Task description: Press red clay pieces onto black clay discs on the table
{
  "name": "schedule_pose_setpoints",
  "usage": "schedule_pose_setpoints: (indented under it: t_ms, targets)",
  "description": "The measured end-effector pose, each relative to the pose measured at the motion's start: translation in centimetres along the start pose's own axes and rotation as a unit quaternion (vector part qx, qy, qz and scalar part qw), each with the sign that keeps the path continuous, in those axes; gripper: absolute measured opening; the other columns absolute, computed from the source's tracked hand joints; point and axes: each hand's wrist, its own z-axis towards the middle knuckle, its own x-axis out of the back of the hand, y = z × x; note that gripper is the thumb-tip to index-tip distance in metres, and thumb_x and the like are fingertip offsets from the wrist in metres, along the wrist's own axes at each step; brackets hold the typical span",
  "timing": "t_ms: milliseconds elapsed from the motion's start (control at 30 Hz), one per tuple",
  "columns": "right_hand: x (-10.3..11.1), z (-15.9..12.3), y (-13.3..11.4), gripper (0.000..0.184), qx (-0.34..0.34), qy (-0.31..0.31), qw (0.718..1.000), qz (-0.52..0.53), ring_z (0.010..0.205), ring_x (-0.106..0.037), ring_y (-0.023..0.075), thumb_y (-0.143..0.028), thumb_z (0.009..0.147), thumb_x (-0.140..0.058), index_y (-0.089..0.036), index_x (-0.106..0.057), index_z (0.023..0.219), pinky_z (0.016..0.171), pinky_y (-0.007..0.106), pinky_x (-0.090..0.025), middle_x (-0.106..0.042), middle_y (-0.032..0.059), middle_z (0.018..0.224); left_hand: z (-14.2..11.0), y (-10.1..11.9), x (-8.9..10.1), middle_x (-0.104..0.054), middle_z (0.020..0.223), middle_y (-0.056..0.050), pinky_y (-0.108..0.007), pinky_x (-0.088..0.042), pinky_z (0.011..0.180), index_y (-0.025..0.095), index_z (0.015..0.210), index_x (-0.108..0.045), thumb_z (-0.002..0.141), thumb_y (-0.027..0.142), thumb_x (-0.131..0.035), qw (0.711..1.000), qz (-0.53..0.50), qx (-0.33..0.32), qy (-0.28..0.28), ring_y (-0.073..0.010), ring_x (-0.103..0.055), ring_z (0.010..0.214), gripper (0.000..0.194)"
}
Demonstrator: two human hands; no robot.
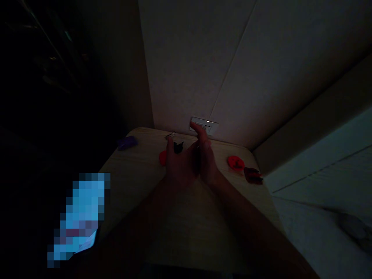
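Observation:
In dim light, my left hand (182, 166) and my right hand (208, 161) meet above a small wooden table, palms toward each other and touching. The thumb of my left hand sticks up, apart from its other fingers, which are partly hidden against the right hand. A finger of my right hand stretches up toward the wall. I see nothing held between them. Just beyond the left hand are a red round piece (162, 158), partly covered, a black jagged piece (179, 147) and a small shiny item (170, 135).
On the wooden table (186, 236), a red disc with dark marks (235, 163) and a dark red pronged piece (253, 175) lie right; a purple item (127, 143) lies far left. A wall socket (213, 126) is behind. A glowing blurred screen (84, 209) is at left.

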Motion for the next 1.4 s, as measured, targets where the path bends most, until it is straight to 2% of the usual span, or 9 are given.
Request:
schedule_pose_setpoints:
  t_ms: [67, 233, 433, 567, 800, 933, 1067, 1267, 1400]
  targets:
    - [0.1, 0.0, -0.4, 0.067, 0.001, -0.025, 0.997, -0.067, 0.153, -0.031, 0.026, -0.057, 0.104, -0.009, -0.021, -0.033, 0.156, 0.124, 0.052, -0.026, -0.04, 0.013, 0.159, 0.1, -0.2, -0.1, -0.061, 0.142, -0.011, -0.055, -0.038, 0.119, 0.023, 0.142, -0.055, 0.083, 0.087, -0.036, 1.0, -0.018, 0.01, -0.007, -0.0374, -0.035, 0.151, 0.089]
    - [0.4, -0.1, -1.7, 0.075, 0.024, -0.129, 0.951, -0.279, 0.158, -0.011, 0.0373, -0.06, 0.1, -0.03, -0.014, -0.03, 0.158, 0.123, 0.062, -0.012, -0.028, 0.0192, 0.166, 0.2, -0.4, -1.0, -0.06, 0.145, 0.002, -0.049, -0.038, 0.121, 0.033, 0.129, -0.064, 0.092, 0.077, -0.033, 0.997, -0.026, -0.075, -0.017, -0.0284, -0.034, 0.153, 0.066]
    - [0.8, 0.2, -1.8, 0.074, -0.005, -0.13, 0.937, -0.325, 0.157, -0.013, 0.0386, -0.052, 0.098, -0.039, -0.013, -0.027, 0.16, 0.123, 0.063, -0.013, -0.028, 0.0199, 0.165, 0.4, -0.8, -1.8, -0.061, 0.145, -0.006, -0.049, -0.036, 0.121, 0.022, 0.128, -0.066, 0.096, 0.061, -0.044, 0.999, -0.018, -0.031, -0.015, -0.0302, -0.036, 0.152, 0.054]
    - [0.9, 0.1, -1.3, 0.072, 0.001, -0.1, 0.956, -0.277, 0.155, -0.02, 0.0373, -0.053, 0.099, -0.036, -0.014, -0.026, 0.159, 0.121, 0.062, -0.02, -0.033, 0.0201, 0.163, 1.1, -1.8, -0.9, -0.069, 0.133, -0.003, -0.048, -0.043, 0.115, 0.027, 0.126, -0.066, 0.096, 0.04, -0.055, 0.997, -0.011, -0.069, -0.012, -0.028, -0.049, 0.143, 0.035]
    - [0.9, -0.2, -0.3, 0.073, -0.007, -0.012, 0.988, -0.152, 0.152, -0.03, 0.0329, -0.061, 0.102, -0.023, -0.018, -0.019, 0.161, 0.121, 0.057, -0.027, -0.032, 0.0185, 0.163, 1.1, -1.9, 0.2, -0.076, 0.096, -0.01, -0.039, -0.054, 0.102, 0.016, 0.089, -0.072, 0.091, 0.031, -0.058, 0.996, -0.008, 0.016, 0.082, -0.0292, -0.067, 0.118, 0.02]
    - [2.1, 0.7, 0.2, 0.062, -0.06, 0.017, 0.996, -0.066, 0.139, -0.048, 0.0308, -0.059, 0.102, -0.032, -0.021, -0.041, 0.15, 0.11, 0.05, -0.042, -0.049, 0.0162, 0.152, 1.3, -0.7, 0.4, -0.075, 0.09, -0.01, -0.037, -0.056, 0.095, 0.015, 0.087, -0.073, 0.092, 0.027, -0.047, 0.99, -0.039, -0.018, 0.132, -0.0258, -0.069, 0.109, 0.029]
    - [4.7, 1.3, 0.1, 0.042, -0.16, 0.076, 0.983, -0.057, 0.102, -0.065, 0.0265, -0.056, 0.091, -0.059, -0.018, -0.068, 0.108, 0.086, 0.04, -0.053, -0.07, 0.0123, 0.111, 1.4, -0.1, 0.5, -0.075, 0.106, -0.011, -0.033, -0.054, 0.092, 0.013, 0.107, -0.075, 0.09, 0.029, -0.048, 0.995, -0.024, -0.058, 0.081, -0.0219, -0.066, 0.11, 0.035]
    - [5.7, -1.4, -0.5, 0.04, -0.338, -0.075, 0.919, 0.187, 0.057, -0.054, 0.0126, -0.056, 0.076, -0.077, -0.018, -0.069, 0.081, 0.052, 0.026, -0.041, -0.062, -0.0002, 0.07, 0.8, -0.6, 0.1, -0.074, 0.101, -0.01, -0.03, -0.053, 0.075, 0.014, 0.119, -0.073, 0.085, 0.033, -0.057, 0.999, 0.032, -0.016, 0.027, -0.0209, -0.067, 0.092, 0.043]
    - [5.2, -3.0, 0.2, 0.037, -0.338, 0.047, 0.908, 0.242, 0.05, -0.047, 0.0092, -0.05, 0.068, -0.086, -0.018, -0.067, 0.074, 0.048, 0.023, -0.035, -0.06, -0.0032, 0.061, 1.1, -1.5, 0.4, -0.074, 0.108, -0.011, -0.035, -0.055, 0.079, 0.016, 0.108, -0.075, 0.077, 0.038, -0.073, 0.993, 0.097, -0.039, 0.049, -0.025, -0.068, 0.099, 0.038]
